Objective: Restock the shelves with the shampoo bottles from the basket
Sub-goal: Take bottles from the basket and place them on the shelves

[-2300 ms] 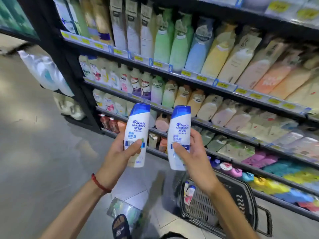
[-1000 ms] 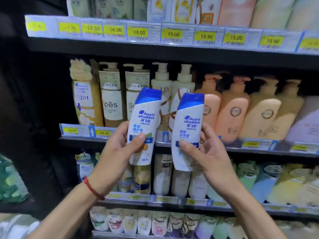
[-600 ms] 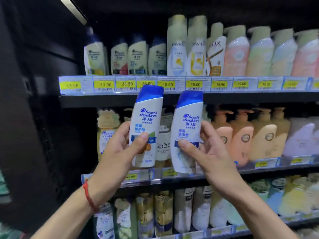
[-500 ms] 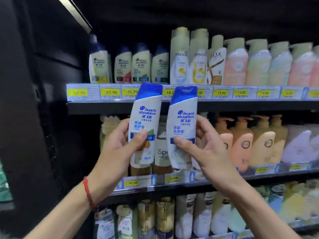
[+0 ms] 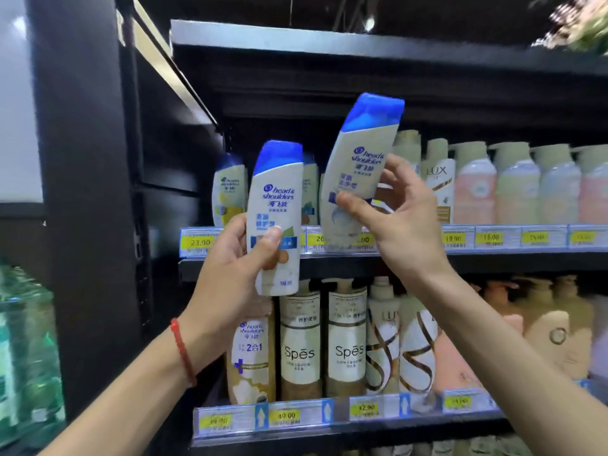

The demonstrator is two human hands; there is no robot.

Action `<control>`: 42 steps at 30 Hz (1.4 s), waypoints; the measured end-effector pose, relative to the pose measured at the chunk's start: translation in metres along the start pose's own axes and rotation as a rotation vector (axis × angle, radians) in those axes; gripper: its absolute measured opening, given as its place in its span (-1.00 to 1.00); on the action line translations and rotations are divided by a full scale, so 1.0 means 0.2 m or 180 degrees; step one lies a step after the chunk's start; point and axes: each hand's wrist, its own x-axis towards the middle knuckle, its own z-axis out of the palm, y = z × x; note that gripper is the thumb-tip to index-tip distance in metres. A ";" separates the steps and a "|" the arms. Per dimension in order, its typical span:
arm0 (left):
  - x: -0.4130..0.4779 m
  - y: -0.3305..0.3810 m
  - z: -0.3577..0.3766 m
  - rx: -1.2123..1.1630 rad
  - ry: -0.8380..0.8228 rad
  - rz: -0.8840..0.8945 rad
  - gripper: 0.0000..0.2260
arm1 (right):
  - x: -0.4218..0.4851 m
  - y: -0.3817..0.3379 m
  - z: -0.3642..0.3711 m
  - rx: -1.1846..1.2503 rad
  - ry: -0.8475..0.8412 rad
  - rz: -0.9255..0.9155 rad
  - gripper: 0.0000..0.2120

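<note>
Blue-capped and white, the left bottle (image 5: 276, 222) is held upright before the shelf (image 5: 510, 260), gripped low by the left hand (image 5: 230, 271). The right bottle (image 5: 358, 172) is held tilted and higher, pinched near its base by the loosely spread right hand (image 5: 404, 222). Both are judged light, stiff and slick, so a firm mid-body hold is advised for shelving.
</note>
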 end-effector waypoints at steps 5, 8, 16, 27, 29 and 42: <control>0.05 0.04 -0.01 0.0136 0.0004 0.0112 -0.76 | 0.15 0.05 0.05 -0.0494 0.0077 -0.0394 -0.45; 0.06 0.05 -0.02 0.0174 -0.0017 0.0119 -0.76 | 0.21 0.10 0.06 -0.0889 0.0020 -0.0414 -0.47; 0.08 0.03 -0.03 0.0247 -0.0063 0.0094 -0.73 | 0.22 0.21 0.02 -0.1542 -0.0299 -0.0043 -0.46; 0.07 0.02 -0.02 0.0206 -0.0146 0.0063 -0.70 | 0.19 0.18 0.03 -0.2173 -0.0237 -0.0126 -0.44; 0.07 0.02 -0.01 0.0200 -0.0142 0.0049 -0.70 | 0.17 0.18 0.02 -0.2343 -0.0141 -0.0245 -0.43; 0.07 0.01 -0.01 0.0136 -0.0058 -0.0051 -0.77 | 0.15 0.21 0.01 -0.2668 0.0083 -0.0232 -0.37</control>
